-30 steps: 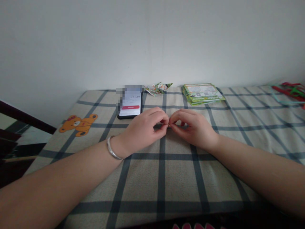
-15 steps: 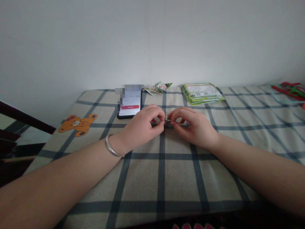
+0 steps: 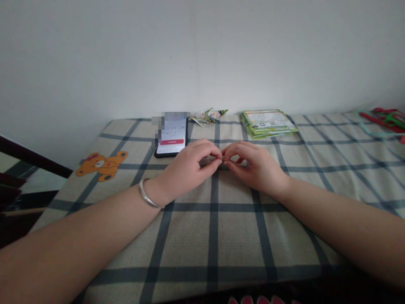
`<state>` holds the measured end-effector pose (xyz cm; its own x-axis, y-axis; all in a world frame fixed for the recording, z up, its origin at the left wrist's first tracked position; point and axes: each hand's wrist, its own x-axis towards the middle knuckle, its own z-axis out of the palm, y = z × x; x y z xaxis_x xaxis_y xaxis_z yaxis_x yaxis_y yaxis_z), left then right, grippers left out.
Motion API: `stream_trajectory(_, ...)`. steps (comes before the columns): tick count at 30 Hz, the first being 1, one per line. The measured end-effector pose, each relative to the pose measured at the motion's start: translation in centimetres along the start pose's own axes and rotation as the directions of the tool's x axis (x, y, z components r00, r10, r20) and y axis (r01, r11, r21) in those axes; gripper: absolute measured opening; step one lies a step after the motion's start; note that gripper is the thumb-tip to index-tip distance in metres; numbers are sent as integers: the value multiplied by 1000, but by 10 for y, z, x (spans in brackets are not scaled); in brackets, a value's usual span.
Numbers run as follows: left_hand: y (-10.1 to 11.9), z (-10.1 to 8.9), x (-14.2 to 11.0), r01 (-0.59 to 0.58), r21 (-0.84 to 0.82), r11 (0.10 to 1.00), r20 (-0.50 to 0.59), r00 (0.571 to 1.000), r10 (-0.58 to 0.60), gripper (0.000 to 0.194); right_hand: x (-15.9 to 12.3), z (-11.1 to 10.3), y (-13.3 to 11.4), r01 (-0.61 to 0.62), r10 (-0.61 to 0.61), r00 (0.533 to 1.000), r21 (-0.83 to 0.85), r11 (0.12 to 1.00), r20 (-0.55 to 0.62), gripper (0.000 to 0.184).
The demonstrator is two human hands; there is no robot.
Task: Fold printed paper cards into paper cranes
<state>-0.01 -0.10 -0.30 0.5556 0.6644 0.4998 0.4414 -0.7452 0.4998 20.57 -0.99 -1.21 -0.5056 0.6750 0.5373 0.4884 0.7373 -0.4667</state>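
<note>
My left hand (image 3: 198,162), with a silver bangle (image 3: 146,194) at the wrist, is closed in a pinch. Opposite it, my right hand (image 3: 253,164) pinches as well, and the fingertips of both meet above the checked tablecloth (image 3: 190,236). Whatever sits between the fingertips is too small and too covered to make out. Just beyond my left hand lies a phone (image 3: 172,137) with a lit screen showing 11:29. A folded piece of printed paper (image 3: 209,117) with pointed ends lies behind my hands.
A stack of green printed packets or sheets (image 3: 268,123) lies near the wall (image 3: 202,55). Red and green items in a clear case (image 3: 384,122) are at the far right. A bear-shaped cutout (image 3: 103,166) lies on the left. Dark wooden furniture (image 3: 34,156) stands beyond the table's left edge.
My hands have come closer, so the fingertips now touch. The small dark thing seen between them before is now hidden. Other things have kept their places.
</note>
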Motion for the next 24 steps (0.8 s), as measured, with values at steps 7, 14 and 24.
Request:
stream_trajectory(7,-2,2,0,-2,-15,1000,-8,1000,2,5,2,-1,-1,47,-47,999,13,999,-16,3)
stream_trajectory(14,-3,3,0,22,-82,996,7,1000,-22,6,3,-1,-2,65,-64,997,25,998,-41,6)
stream_trajectory(24,-6,3,0,93,-102,990,-31,995,-97,8,2,0,-4,-122,125,992,101,987,-25,9)
